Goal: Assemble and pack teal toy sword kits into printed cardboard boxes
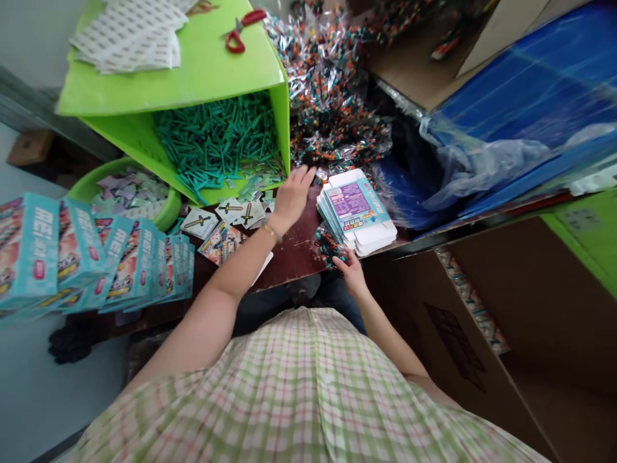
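My left hand [293, 195] reaches across the table with its fingers stretched out and holds nothing. It is close to the near edge of a heap of clear bags [328, 96] filled with small orange, black and teal parts. Down by the table's front edge, my right hand [351, 271] grips a bag of small parts [328, 245] in its fingers. Just beyond that hand lies a stack of flattened teal and purple boxes [359, 209]. Cards with sword pictures [199, 222] and a colourful printed leaflet [222, 243] lie beside my left forearm.
A green bin [284, 122] on its side holds many teal sticks [222, 138]; red scissors [237, 35] and white sheets [130, 35] rest on top. A green basin [172, 209] holds small packets. Filled teal boxes [123, 263] stand left. Blue plastic sheeting [530, 83] and cartons [448, 321] flank the right.
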Tool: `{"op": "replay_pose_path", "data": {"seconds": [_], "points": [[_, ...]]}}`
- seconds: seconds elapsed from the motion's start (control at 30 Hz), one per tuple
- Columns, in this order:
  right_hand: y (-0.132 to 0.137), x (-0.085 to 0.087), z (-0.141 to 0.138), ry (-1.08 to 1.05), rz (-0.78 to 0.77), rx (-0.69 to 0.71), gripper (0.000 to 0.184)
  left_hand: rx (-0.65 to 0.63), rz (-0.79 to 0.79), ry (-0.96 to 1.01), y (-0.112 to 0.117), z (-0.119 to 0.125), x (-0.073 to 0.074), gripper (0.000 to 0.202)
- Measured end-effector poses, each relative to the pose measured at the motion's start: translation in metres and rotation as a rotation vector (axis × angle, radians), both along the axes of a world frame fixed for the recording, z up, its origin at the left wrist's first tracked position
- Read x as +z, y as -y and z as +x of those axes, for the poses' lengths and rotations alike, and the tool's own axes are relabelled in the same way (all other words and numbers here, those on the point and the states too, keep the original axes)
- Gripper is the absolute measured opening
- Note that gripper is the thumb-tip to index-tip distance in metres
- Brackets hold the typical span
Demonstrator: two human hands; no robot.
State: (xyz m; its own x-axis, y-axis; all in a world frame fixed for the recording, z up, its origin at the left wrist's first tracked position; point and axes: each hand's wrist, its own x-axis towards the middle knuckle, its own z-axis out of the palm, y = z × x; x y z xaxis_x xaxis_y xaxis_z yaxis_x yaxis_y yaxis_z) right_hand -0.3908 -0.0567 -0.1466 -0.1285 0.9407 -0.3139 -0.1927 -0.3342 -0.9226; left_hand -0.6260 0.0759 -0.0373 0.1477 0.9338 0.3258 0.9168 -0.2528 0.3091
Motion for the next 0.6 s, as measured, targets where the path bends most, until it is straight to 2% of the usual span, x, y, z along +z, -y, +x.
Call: {"op": "replay_pose_path", "data": {"seconds": [0.07,0.1,0.17,0.23,0.3,0.37,0.43,0.5,0.6], "points": [[0.002,0.003,-0.004,0.009,0.028,0.038,0.062,-0.011,0.011,0.052,-0.027,0.006,0.011,0.058],[0.004,0.004,-0.005,0.021,0.053,0.053,0.060,-0.006,-0.005,0.061,-0.030,0.005,0.014,0.059],[0.008,0.005,-0.007,0.046,0.099,0.067,0.057,0.015,-0.064,0.040,-0.010,-0.004,0.012,0.056],[0.012,0.002,-0.004,0.060,0.105,0.069,0.056,0.028,-0.152,-0.028,0.040,-0.023,0.004,0.053],[0.015,-0.005,0.001,0.055,0.071,0.070,0.056,0.020,-0.268,-0.120,0.105,-0.047,-0.010,0.056],[0.016,-0.013,0.006,0.049,0.029,0.083,0.058,0.050,-0.372,-0.199,0.171,-0.072,-0.024,0.069],[0.014,-0.019,0.006,0.041,-0.001,0.104,0.057,0.099,-0.438,-0.229,0.225,-0.090,-0.035,0.081],[0.010,-0.020,0.001,0.024,-0.010,0.126,0.056,0.153,-0.464,-0.218,0.259,-0.100,-0.045,0.074],[0.002,-0.013,-0.019,-0.010,-0.001,0.199,0.055,0.277,-0.434,-0.151,0.274,-0.105,-0.056,0.053]]}}
